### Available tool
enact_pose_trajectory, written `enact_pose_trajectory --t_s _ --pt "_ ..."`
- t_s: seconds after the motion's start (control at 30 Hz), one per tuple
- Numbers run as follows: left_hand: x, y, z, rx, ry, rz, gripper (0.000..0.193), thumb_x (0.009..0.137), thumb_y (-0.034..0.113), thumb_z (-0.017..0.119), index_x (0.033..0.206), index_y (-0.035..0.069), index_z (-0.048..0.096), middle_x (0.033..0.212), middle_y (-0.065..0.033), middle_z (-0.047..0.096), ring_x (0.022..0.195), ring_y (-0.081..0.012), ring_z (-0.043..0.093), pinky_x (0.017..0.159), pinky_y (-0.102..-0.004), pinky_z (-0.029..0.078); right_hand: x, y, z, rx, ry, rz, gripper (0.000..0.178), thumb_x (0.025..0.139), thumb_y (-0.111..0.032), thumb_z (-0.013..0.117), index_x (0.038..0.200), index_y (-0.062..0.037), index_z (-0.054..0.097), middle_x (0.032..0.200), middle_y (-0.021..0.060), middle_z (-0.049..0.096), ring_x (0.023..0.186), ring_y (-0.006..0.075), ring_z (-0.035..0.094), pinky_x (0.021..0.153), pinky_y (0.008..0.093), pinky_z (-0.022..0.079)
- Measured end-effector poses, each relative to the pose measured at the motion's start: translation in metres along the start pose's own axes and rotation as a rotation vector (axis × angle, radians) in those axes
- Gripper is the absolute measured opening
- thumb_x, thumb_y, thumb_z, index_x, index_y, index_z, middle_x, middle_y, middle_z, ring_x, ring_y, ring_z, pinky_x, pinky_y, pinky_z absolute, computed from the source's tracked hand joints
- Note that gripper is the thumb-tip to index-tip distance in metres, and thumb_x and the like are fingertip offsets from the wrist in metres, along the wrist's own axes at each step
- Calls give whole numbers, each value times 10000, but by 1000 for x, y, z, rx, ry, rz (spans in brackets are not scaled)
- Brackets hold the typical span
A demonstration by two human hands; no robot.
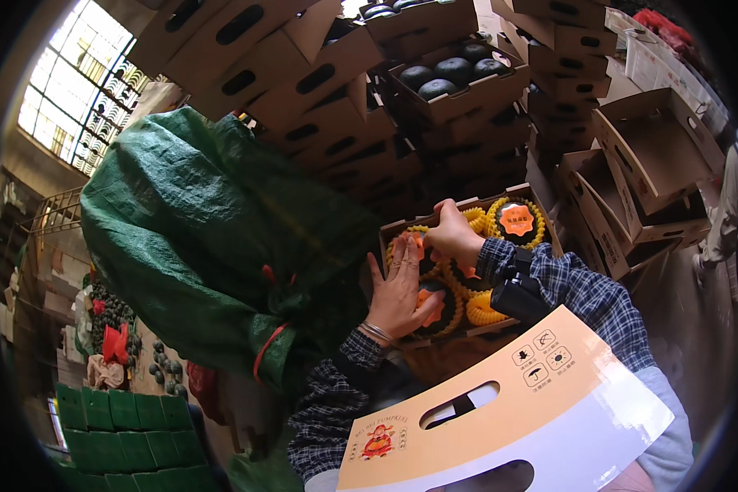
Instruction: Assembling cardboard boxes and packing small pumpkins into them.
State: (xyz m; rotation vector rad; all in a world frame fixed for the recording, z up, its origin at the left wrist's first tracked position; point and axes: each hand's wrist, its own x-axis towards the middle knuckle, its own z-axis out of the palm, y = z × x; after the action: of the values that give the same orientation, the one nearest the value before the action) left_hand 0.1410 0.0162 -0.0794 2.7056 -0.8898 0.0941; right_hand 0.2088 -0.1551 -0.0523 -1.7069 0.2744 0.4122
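In front of me a cardboard box (556, 235) holds several dark green pumpkins in yellow foam nets. One pumpkin (500, 233) at the box's far right carries an orange scalloped label (517, 220). My left hand (395, 297) lies over the pumpkins on the left side, fingers stretched and partly covering an orange label. Close beside it, my right hand (455, 235) is bent down over the middle of the box with its fingers drawn together. What those fingers hold, if anything, is hidden. A yellow foam net (485, 310) shows at the near side.
A printed orange-and-white carton (500, 402) stands close below my arms. A large green woven sack (197, 213) bulges at the left. Stacked cardboard trays (303, 90), some with dark pumpkins (437, 88), rise behind. Bare cardboard boxes (656, 148) are piled at the right.
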Motion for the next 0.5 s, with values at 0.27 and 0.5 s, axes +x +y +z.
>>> enact_pose_trajectory --t_s 0.27,0.5 --pt "12 4 11 51 -115 -73 867 931 603 424 1519 15 176 1578 -196 192 1469 -324 179 1127 -634 62 -47 6 -62 -345 68 -780 577 855 -114 689 1340 -5 394 994 190 681 647 216 691 524 266 554" --pt "10 -6 27 197 26 18 811 939 646 345 1524 96 226 1585 -144 195 1447 -288 231 1134 -603 147 -181 69 -189 557 -847 -491 1391 557 -993 354 1509 -1 146 1387 201 483 1325 305 434 1115 484 285"
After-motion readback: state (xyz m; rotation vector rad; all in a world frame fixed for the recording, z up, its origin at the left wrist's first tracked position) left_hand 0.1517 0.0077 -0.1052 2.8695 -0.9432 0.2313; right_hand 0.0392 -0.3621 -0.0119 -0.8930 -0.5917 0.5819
